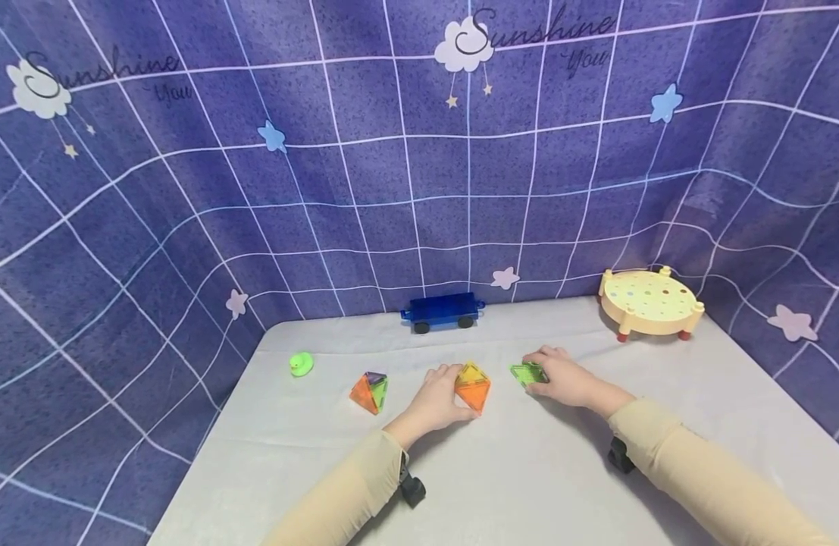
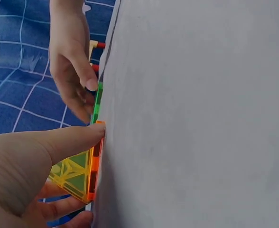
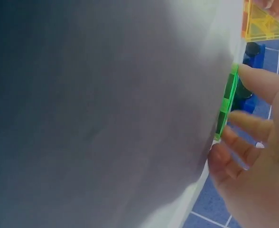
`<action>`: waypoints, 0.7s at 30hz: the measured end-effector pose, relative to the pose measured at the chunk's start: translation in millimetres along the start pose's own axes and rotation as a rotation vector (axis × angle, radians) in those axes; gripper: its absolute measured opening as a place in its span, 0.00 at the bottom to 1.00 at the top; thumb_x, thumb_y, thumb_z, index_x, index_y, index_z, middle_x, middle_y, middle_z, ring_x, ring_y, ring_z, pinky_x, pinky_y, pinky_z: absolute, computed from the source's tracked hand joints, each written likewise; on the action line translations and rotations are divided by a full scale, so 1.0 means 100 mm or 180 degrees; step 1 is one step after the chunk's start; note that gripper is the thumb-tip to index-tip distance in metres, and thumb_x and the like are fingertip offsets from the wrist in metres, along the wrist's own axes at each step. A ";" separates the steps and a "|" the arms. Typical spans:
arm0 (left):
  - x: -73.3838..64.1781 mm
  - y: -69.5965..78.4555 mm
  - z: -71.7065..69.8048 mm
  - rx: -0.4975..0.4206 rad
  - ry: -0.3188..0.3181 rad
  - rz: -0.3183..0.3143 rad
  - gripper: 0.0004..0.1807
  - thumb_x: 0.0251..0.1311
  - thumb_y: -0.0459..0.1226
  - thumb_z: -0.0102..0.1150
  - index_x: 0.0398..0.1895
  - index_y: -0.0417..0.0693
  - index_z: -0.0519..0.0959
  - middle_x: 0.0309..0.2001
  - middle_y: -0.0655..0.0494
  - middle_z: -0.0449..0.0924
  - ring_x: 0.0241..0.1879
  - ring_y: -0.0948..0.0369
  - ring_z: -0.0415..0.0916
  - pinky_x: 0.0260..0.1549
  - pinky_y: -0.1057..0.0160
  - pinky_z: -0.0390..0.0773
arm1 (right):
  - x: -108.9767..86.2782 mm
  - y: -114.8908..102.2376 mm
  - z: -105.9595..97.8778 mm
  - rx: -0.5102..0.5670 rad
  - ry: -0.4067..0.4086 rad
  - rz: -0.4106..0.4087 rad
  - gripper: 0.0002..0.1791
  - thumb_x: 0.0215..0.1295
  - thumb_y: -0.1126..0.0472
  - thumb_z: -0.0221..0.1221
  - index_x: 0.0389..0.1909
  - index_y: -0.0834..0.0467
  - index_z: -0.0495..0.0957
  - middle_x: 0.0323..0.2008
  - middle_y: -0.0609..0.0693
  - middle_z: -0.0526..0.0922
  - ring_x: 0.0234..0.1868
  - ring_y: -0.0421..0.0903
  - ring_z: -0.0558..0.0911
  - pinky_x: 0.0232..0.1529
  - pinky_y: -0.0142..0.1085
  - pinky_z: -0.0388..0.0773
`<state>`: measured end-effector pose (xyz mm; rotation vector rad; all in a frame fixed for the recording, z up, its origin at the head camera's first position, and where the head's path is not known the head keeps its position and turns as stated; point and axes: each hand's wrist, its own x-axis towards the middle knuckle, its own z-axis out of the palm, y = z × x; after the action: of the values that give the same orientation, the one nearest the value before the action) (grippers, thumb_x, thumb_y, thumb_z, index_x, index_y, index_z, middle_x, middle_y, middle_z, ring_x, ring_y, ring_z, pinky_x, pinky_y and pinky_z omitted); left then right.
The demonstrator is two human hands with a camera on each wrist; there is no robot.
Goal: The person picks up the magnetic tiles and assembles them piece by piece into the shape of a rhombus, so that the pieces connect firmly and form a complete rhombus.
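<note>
My left hand [image 1: 436,400] grips a small shape of translucent magnetic tiles [image 1: 473,388], yellow above and orange in front. In the left wrist view the thumb lies along the orange edge, and the fingers reach behind the yellow triangle tile [image 2: 72,172]. To its right, my right hand [image 1: 562,376] holds a green magnetic tile [image 1: 526,373] close to the tabletop. The right wrist view shows thumb and fingertips at opposite ends of this green tile [image 3: 228,97]. A gap separates the two pieces in the head view.
Left of my hands stands another tile shape [image 1: 370,393] in orange, green and purple. A small green duck [image 1: 300,364] is farther left. At the back are a blue wheeled toy base [image 1: 443,309] and a yellow toy table [image 1: 649,302], before a blue curtain [image 1: 364,174].
</note>
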<state>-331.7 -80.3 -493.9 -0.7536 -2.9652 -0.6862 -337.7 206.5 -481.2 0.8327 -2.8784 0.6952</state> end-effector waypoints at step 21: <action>-0.01 0.00 -0.02 0.0127 0.0117 0.0078 0.39 0.53 0.48 0.77 0.65 0.38 0.75 0.49 0.48 0.79 0.49 0.52 0.78 0.51 0.53 0.78 | 0.16 -0.26 0.04 0.0242 0.0158 0.0463 0.23 0.52 0.66 0.74 0.49 0.68 0.81 0.40 0.57 0.71 0.37 0.47 0.72 0.45 0.44 0.77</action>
<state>-331.3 -81.5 -492.2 -0.7649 -2.9222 -0.6303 -337.2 177.1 -471.6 0.6084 -2.9060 0.8316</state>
